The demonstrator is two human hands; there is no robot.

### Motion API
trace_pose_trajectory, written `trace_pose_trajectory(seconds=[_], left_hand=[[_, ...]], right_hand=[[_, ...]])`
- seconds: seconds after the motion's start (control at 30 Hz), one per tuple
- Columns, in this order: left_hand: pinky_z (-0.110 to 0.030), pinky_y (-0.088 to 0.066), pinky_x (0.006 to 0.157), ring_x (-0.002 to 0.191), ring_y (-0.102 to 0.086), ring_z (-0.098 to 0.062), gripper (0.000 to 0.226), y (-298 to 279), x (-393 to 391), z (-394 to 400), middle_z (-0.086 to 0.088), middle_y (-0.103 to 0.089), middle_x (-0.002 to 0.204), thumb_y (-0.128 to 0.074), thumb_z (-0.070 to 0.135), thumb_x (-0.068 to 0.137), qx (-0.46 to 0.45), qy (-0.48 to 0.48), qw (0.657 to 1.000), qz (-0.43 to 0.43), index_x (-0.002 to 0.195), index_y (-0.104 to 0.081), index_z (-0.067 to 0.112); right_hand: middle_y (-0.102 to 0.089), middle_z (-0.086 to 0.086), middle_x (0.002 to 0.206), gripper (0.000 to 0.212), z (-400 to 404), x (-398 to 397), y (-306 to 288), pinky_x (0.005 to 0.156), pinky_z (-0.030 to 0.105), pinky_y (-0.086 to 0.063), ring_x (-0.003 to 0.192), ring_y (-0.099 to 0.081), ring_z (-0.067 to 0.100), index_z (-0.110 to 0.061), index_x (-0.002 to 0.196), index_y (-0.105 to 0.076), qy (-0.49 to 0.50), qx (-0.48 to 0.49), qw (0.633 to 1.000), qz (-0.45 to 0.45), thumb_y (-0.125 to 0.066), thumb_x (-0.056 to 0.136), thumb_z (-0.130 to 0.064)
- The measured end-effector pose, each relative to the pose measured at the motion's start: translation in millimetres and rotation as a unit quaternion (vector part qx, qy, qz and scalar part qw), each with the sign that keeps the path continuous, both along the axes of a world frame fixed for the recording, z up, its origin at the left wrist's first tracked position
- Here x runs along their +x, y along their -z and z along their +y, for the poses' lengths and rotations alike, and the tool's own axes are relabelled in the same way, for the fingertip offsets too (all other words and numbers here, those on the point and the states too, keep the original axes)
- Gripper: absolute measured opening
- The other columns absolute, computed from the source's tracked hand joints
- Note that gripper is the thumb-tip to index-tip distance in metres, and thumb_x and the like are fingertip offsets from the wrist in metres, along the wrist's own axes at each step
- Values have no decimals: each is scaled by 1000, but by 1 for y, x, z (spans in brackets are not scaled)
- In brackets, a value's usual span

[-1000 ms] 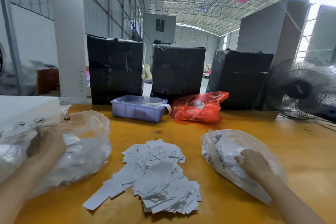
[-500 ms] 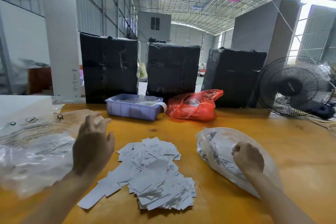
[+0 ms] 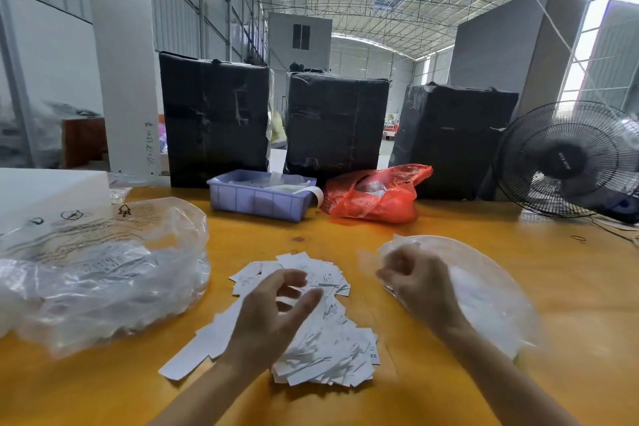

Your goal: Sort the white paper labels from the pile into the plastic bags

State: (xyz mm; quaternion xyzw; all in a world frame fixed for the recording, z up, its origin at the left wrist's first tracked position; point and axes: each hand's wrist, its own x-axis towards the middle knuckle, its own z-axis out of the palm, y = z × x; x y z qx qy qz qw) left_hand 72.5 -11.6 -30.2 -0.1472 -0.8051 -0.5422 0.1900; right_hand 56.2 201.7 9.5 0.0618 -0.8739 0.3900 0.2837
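**Hovering over the label pile, between two bags**

Hanging above the labels (image 3: 304,332), the left hand (image 3: 273,318) has its fingers loosely spread and holds nothing; its palm and wrist hide the pile's middle. The right hand (image 3: 420,290) is just right of the pile, in front of the right bag (image 3: 484,294); its fingers are curled, but blur keeps me from telling whether they pinch anything. Left of the left hand lies the crumpled left bag (image 3: 103,270), with printed slips showing through. Beyond both hands, on the table (image 3: 518,252), stand a blue bin (image 3: 259,199) and a red bag (image 3: 373,199), then three black boxes (image 3: 335,124). A fan (image 3: 567,159) stands far right of the right hand.
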Motion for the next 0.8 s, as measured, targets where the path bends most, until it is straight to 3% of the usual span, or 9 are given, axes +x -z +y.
trace_pose_trajectory(seconds=[0.07, 0.17, 0.23, 0.37, 0.5, 0.57, 0.67, 0.73, 0.8], left_hand=[[-16, -52, 71, 90, -66, -2, 57, -1, -1, 3, 7, -66, 105, -73, 55, 68, 96, 56, 986, -126, 114, -52, 30], [-26, -56, 69, 86, -71, -15, 62, -2, 0, -3, -5, -72, 99, -80, 47, 58, 186, 88, 957, -204, 109, -58, 19], [-24, -54, 63, 71, -71, -15, 51, -1, 0, -10, -6, -74, 82, -80, 38, 55, 204, 80, 954, -204, 96, -67, 10], [-23, -53, 57, 54, -63, -15, 10, 2, -3, -19, -8, -69, 65, -80, 20, 61, 234, 69, 948, -205, 66, -75, 14], [-21, -52, 55, 55, -62, -15, 10, 2, -6, -24, -8, -67, 63, -79, 5, 71, 234, 40, 949, -205, 68, -70, 7], [-20, -53, 55, 54, -62, -13, 12, 3, -7, -26, -7, -67, 62, -77, 1, 73, 235, 6, 952, -196, 70, -66, 4], [-20, -54, 54, 54, -65, -14, 14, 5, -9, -29, -10, -70, 67, -74, -4, 75, 268, -28, 943, -193, 77, -61, 0], [-20, -54, 52, 55, -66, -17, 19, 8, -11, -32, -12, -69, 69, -75, -8, 72, 282, -48, 939, -193, 80, -59, 0], [-20, -52, 53, 60, -67, -17, 25, 11, -14, -34, -11, -71, 72, -75, -12, 70, 282, -56, 938, -194, 84, -58, 1]], right_hand=[[-70, 4, 65, 13, -34, 13, 6, 59, 23, -52, 62, -67, 13, -14, 72, -67, -153, -70, 976, -137, -79, 72, -8], [-72, 11, 68, 14, -65, 21, 16, 53, 20, -48, 59, -67, 13, -1, 78, -69, -254, -106, 939, -204, -73, 80, -15], [-71, 13, 67, 18, -75, 22, 17, 53, 21, -47, 59, -67, 15, 3, 78, -67, -266, -120, 933, -209, -66, 86, -13], [-71, 6, 64, 19, -83, 16, 20, 51, 20, -48, 58, -67, 16, -7, 73, -64, -269, -113, 930, -223, -58, 91, -9], [-72, 7, 68, 16, -84, 9, 20, 51, 20, -48, 60, -69, 17, -7, 78, -66, -269, -119, 928, -229, -58, 92, -10], [-73, 7, 69, 15, -82, 2, 22, 54, 24, -50, 61, -69, 16, -6, 81, -67, -233, -121, 944, -199, -60, 91, -14], [-73, 1, 89, 20, -75, -11, 30, 71, 24, -48, 80, -65, 10, -11, 96, -70, -103, 63, 989, -81, -64, 89, -28], [-66, -1, 114, 45, -74, -14, 42, 89, 25, -42, 107, -55, 15, -16, 120, -62, -74, 204, 971, -97, -61, 87, -46], [-62, -1, 119, 53, -75, -17, 56, 96, 28, -37, 116, -46, 19, -20, 125, -59, -72, 279, 949, -128, -59, 84, -53]])
